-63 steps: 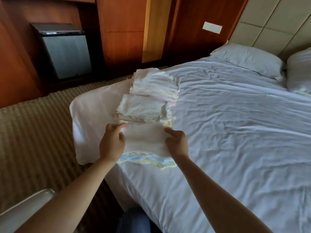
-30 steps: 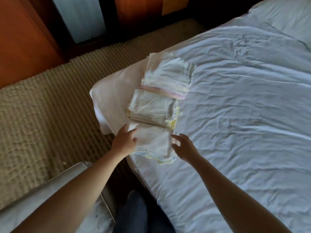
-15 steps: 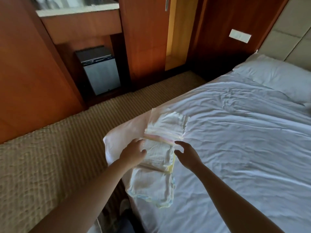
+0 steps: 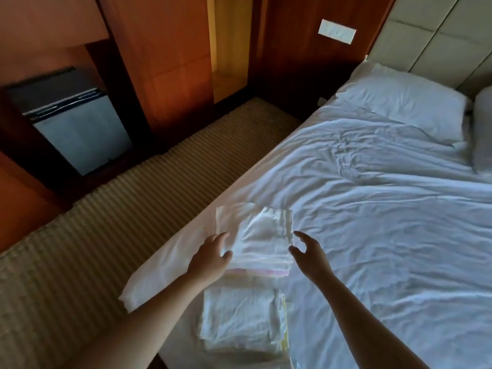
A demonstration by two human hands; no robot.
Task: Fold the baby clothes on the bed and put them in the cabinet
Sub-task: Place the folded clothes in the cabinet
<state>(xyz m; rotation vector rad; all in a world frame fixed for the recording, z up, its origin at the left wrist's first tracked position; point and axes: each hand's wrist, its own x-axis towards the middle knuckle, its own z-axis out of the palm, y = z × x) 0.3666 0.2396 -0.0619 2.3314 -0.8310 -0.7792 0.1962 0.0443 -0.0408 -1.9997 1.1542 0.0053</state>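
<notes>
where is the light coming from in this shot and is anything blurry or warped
Head view: daylight falls from the right onto the bed sheet; wood cabinet and mini fridge sit dim and slightly smeared; wide-angle bends the wall lines; both forearms are shadowed.

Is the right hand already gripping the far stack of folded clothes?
No: the right hand hovers open beside the far stack, with bed sheet showing between its fingers and the cloth.
</notes>
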